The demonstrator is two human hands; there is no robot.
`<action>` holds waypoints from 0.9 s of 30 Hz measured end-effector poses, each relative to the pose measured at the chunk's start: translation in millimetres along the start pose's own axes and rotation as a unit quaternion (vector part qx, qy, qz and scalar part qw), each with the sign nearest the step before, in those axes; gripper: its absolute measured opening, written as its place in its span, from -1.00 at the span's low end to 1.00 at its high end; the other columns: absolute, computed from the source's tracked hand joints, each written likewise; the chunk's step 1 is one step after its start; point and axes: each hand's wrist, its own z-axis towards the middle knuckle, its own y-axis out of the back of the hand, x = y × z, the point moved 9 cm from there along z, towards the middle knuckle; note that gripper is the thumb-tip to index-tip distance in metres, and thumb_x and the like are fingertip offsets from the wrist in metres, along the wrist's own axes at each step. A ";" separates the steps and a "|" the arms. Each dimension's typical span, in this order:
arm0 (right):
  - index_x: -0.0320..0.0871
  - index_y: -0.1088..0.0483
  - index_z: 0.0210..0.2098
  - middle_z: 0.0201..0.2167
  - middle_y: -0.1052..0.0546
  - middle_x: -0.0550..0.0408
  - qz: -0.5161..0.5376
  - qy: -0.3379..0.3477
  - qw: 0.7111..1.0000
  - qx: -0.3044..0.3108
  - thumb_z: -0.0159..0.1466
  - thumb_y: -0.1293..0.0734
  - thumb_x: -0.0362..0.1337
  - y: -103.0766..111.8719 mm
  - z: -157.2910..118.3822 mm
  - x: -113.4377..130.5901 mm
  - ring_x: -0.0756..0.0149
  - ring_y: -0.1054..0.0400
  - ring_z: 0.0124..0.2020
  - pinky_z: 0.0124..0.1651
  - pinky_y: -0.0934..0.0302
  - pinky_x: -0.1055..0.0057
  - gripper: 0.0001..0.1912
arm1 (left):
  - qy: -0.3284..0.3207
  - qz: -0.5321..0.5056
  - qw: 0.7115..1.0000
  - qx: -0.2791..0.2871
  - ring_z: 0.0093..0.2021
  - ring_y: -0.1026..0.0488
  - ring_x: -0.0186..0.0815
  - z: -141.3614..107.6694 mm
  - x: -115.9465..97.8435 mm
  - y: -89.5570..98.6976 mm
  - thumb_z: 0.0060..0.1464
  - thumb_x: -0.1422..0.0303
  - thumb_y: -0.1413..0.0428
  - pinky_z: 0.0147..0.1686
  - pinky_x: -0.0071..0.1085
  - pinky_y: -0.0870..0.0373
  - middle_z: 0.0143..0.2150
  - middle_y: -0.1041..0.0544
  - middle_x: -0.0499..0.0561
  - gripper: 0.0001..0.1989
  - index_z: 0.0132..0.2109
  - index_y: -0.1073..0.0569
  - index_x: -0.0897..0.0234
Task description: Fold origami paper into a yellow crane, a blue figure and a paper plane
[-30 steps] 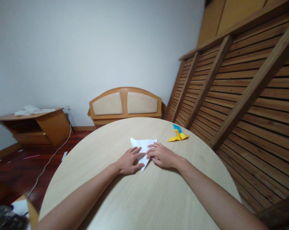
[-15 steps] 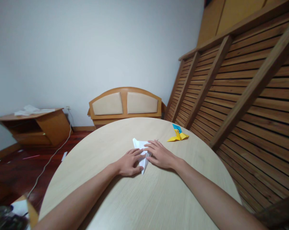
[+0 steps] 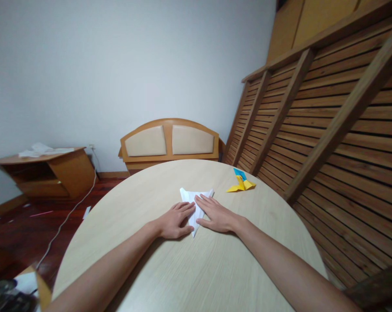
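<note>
Where the fingers of the left hand (image 3: 175,222) and right hand (image 3: 218,215) lie loosely spread, the paper (image 3: 199,213) sits beneath on the table (image 3: 134,195), tip toward six o'clock. Crease-pressing appears under way; further creasing would call for a steady hold.

At the round table (image 3: 124,208) here, a left hand (image 3: 175,221) and a right hand (image 3: 217,215) lie spread on a folded white paper (image 3: 190,196), its tip pointing to the near side; farther off, to the right, sits a yellow paper figure (image 3: 237,187) beside a blue folded piece (image 3: 239,173); beyond stands a padded headboard (image 3: 169,145), a low cabinet (image 3: 69,171) to its left.
</note>
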 end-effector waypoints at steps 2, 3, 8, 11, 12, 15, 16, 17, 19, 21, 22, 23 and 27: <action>-0.32 0.16 0.43 0.44 0.14 -0.16 0.010 -0.002 1.000 0.007 0.35 -0.12 0.17 -2.6 -0.3 -1.9 0.07 0.34 0.46 0.44 0.35 0.11 -0.10 | -0.001 0.000 1.000 0.002 0.42 0.02 0.03 -0.8 -1.1 1.0 0.19 0.00 0.03 0.40 0.00 0.02 0.45 -0.02 0.13 -0.22 0.42 0.01 0.26; -0.31 0.16 0.43 0.44 0.14 -0.16 0.015 -0.003 1.000 0.010 0.34 -0.12 0.19 -3.9 -0.4 -3.0 0.07 0.33 0.46 0.44 0.36 0.09 -0.09 | -0.003 0.000 1.000 0.002 0.42 0.02 0.03 -1.3 -1.7 1.5 0.19 0.00 0.04 0.40 0.00 0.02 0.45 -0.01 0.12 -0.22 0.42 0.02 0.25; -0.29 0.18 0.43 0.44 0.14 -0.18 0.032 -0.016 0.999 0.022 0.32 -0.12 0.23 -9.1 0.4 -8.4 0.07 0.31 0.45 0.44 0.39 0.08 -0.05 | -0.014 0.001 1.000 -0.006 0.42 0.01 0.01 -2.8 -4.4 3.1 0.22 -0.01 0.07 0.39 0.01 0.00 0.44 -0.03 0.10 -0.26 0.42 0.01 0.19; -0.32 0.18 0.43 0.44 0.14 -0.18 0.029 -0.025 0.999 0.020 0.30 -0.13 0.25 -9.9 1.7 -9.9 0.08 0.30 0.45 0.44 0.39 0.10 -0.02 | -0.009 0.004 1.000 0.000 0.42 0.01 0.02 -2.8 -4.5 2.9 0.23 -0.02 0.10 0.39 0.02 0.01 0.45 -0.02 0.11 -0.28 0.42 0.00 0.18; -0.32 0.18 0.43 0.44 0.14 -0.19 0.029 -0.026 0.999 0.019 0.29 -0.13 0.26 -10.0 2.1 -10.0 0.07 0.30 0.45 0.44 0.39 0.10 -0.01 | -0.008 0.005 1.000 0.004 0.43 0.02 0.03 -2.7 -4.7 2.8 0.23 -0.03 0.11 0.39 0.03 0.01 0.45 -0.01 0.10 -0.29 0.42 0.00 0.16; -0.30 0.16 0.43 0.44 0.14 -0.18 0.032 -0.035 0.999 0.020 0.27 -0.15 0.27 -9.7 2.9 -10.4 0.06 0.30 0.45 0.44 0.39 0.10 0.00 | -0.005 0.014 1.000 0.016 0.43 0.05 0.04 -2.6 -6.2 2.5 0.24 -0.03 0.13 0.38 0.06 0.03 0.46 0.02 0.07 -0.33 0.41 -0.04 0.09; -0.30 0.15 0.43 0.44 0.14 -0.17 0.033 -0.040 0.998 0.021 0.27 -0.15 0.27 -9.2 3.0 -11.0 0.05 0.31 0.45 0.44 0.39 0.09 0.00 | -0.006 0.018 1.000 0.018 0.43 0.06 0.04 -2.6 -6.7 2.6 0.24 -0.03 0.13 0.38 0.06 0.04 0.46 0.03 0.07 -0.34 0.40 -0.05 0.08; -0.30 0.15 0.43 0.44 0.14 -0.17 0.033 -0.047 0.998 0.022 0.27 -0.15 0.27 -8.6 3.0 -12.1 0.04 0.31 0.45 0.43 0.39 0.08 0.00 | -0.006 0.020 1.000 0.019 0.43 0.06 0.03 -2.7 -7.1 2.7 0.25 -0.03 0.13 0.38 0.06 0.04 0.46 0.03 0.06 -0.35 0.40 -0.06 0.07; -0.32 0.14 0.43 0.44 0.14 -0.17 0.027 -0.063 0.997 0.025 0.27 -0.14 0.28 -7.1 2.8 -15.2 0.02 0.32 0.45 0.43 0.40 0.07 0.01 | -0.007 0.021 1.000 0.018 0.44 0.06 0.03 -3.1 -7.2 2.7 0.24 -0.02 0.12 0.38 0.07 0.04 0.46 0.02 0.06 -0.35 0.40 -0.06 0.05; -0.34 0.14 0.42 0.44 0.14 -0.18 0.019 -0.080 0.996 0.022 0.28 -0.12 0.29 -5.2 2.6 -20.6 0.01 0.32 0.45 0.43 0.40 0.06 0.01 | -0.009 0.018 1.000 0.013 0.44 0.06 0.03 -3.6 -7.0 2.9 0.24 -0.02 0.11 0.38 0.08 0.04 0.46 0.01 0.06 -0.35 0.39 -0.06 0.04; -0.34 0.14 0.42 0.44 0.14 -0.19 0.015 -0.091 0.996 0.018 0.28 -0.10 0.30 -4.2 2.7 -24.6 0.01 0.32 0.45 0.43 0.40 0.06 0.01 | -0.011 0.016 1.000 0.010 0.43 0.06 0.04 -3.8 -7.0 3.2 0.24 -0.02 0.11 0.38 0.09 0.04 0.46 0.01 0.06 -0.36 0.39 -0.07 0.03; -0.34 0.13 0.42 0.44 0.14 -0.18 0.012 -0.102 0.995 0.013 0.28 -0.08 0.30 -3.4 2.8 -29.4 0.00 0.33 0.45 0.43 0.40 0.05 0.01 | -0.012 0.014 1.000 0.008 0.43 0.05 0.04 -4.0 -7.1 3.5 0.24 -0.02 0.10 0.37 0.09 0.04 0.46 0.01 0.06 -0.36 0.39 -0.07 0.02; -0.33 0.12 0.42 0.44 0.14 -0.17 0.003 -0.156 0.988 -0.007 0.30 -0.05 0.29 -2.8 4.1 -52.6 -0.01 0.33 0.45 0.42 0.38 0.00 -0.02 | -0.009 0.014 1.000 0.014 0.43 0.05 0.06 -3.9 -6.4 2.1 0.23 0.00 0.08 0.37 0.11 0.03 0.46 0.02 0.06 -0.35 0.39 -0.06 0.01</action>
